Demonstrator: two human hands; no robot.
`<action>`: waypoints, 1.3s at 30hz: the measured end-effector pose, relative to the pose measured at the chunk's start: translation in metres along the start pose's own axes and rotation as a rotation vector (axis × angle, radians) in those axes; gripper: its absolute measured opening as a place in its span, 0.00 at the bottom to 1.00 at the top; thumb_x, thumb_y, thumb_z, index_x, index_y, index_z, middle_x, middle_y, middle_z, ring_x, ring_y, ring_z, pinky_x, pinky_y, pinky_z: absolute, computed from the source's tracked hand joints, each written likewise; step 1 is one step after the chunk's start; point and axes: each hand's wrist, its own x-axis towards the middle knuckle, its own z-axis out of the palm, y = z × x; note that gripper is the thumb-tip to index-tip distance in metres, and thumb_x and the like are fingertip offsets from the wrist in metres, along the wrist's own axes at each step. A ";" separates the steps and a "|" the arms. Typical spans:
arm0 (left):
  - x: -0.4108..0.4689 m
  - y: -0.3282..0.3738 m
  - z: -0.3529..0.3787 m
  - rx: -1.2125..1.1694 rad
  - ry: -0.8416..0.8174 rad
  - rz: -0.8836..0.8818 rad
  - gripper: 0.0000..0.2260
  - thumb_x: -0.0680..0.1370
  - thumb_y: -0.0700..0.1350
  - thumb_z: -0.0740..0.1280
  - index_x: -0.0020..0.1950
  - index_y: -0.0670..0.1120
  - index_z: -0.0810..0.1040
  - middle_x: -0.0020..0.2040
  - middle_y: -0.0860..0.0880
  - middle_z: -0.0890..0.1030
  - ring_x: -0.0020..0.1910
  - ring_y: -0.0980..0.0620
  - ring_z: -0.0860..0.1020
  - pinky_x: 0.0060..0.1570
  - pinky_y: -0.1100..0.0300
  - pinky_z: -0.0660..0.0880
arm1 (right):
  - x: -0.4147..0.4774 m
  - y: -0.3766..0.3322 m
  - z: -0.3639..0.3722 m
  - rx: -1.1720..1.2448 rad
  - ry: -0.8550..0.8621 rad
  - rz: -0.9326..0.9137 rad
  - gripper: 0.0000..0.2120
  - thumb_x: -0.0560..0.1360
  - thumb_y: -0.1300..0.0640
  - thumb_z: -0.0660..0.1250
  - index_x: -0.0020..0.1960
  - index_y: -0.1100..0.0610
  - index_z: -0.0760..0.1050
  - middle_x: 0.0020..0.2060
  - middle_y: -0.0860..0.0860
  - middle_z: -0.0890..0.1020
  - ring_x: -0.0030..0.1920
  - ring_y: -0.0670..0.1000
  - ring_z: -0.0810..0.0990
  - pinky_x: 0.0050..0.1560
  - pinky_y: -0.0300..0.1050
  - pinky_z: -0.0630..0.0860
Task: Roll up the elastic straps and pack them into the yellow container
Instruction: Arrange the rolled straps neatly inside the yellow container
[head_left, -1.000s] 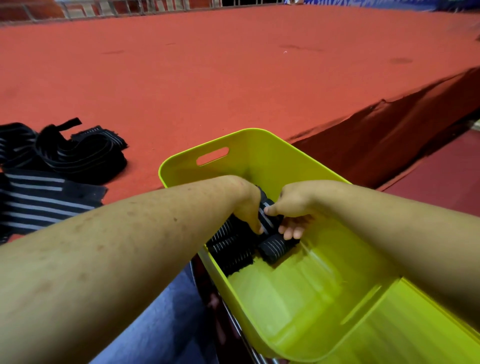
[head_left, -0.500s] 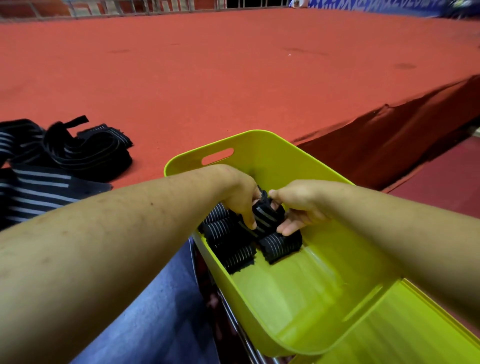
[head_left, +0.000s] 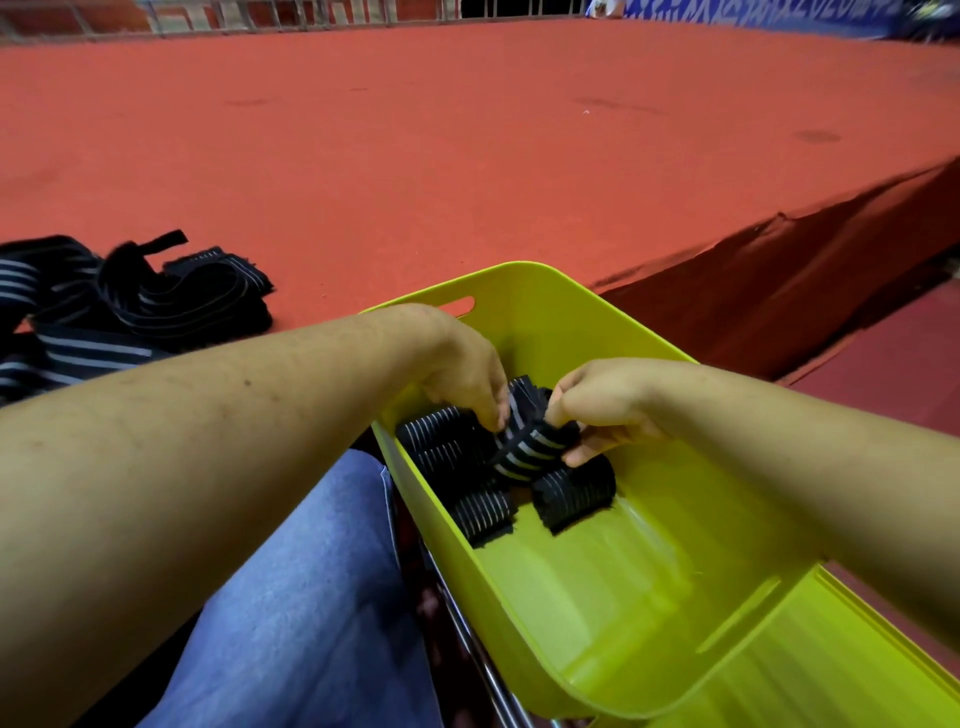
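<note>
Listed by size. The red carpeted platform (head_left: 467, 156) is being used as the work surface. Its edge is dropping away just behind the container, so anything flicked that way is likely to be lost to the lower floor. The yellow container (head_left: 582, 317) is being kept tilted beside the denim-clad leg (head_left: 311, 597), with its support hidden. A hard downward push at the loaded end could tip it and spill the contents. The unrolled elastic straps (head_left: 156, 312), black with pale stripes, are being stored as a tangled pile on the platform to the left, well apart from the container and not yet rolled. Snagging is to be expected when one is being pulled free of the others. The left hand (head_left: 462, 374) is being held with its fingers curled downward, pinching one end of the top roll. The right hand (head_left: 605, 402) is being held curled, thumb and fingers pinching the opposite end of the same roll. The packed rolls (head_left: 574, 493), several of them, are being kept touching one another in the container's end nearer the handle slot. They could be shoved out of line by a forced fit. The held roll (head_left: 535, 447) is being gripped inside the container, on top of the packed rolls and seemingly touching them. The strap tail (head_left: 496, 460) appears to be standing off the roll beside the left fingertips. If it is let go untucked, elastic recoil could unwind the roll.
</note>
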 end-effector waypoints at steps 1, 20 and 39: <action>-0.002 -0.003 -0.004 0.020 0.064 -0.023 0.15 0.81 0.55 0.70 0.67 0.53 0.80 0.64 0.53 0.80 0.67 0.48 0.76 0.69 0.48 0.73 | -0.003 -0.003 -0.002 -0.019 0.006 -0.014 0.05 0.84 0.60 0.66 0.58 0.61 0.76 0.59 0.60 0.78 0.41 0.55 0.85 0.51 0.46 0.86; 0.021 0.015 0.016 -0.042 0.009 -0.016 0.39 0.73 0.69 0.71 0.76 0.49 0.67 0.69 0.48 0.76 0.68 0.44 0.76 0.71 0.44 0.72 | -0.010 -0.007 -0.009 0.099 -0.048 0.030 0.11 0.82 0.54 0.62 0.58 0.59 0.77 0.49 0.59 0.82 0.44 0.58 0.82 0.53 0.55 0.80; 0.030 0.023 0.025 -0.147 -0.043 -0.102 0.28 0.69 0.49 0.78 0.67 0.45 0.76 0.61 0.42 0.82 0.60 0.41 0.82 0.66 0.42 0.77 | -0.001 -0.001 -0.008 0.105 -0.136 0.081 0.22 0.79 0.37 0.56 0.49 0.56 0.74 0.54 0.61 0.81 0.54 0.64 0.79 0.69 0.63 0.71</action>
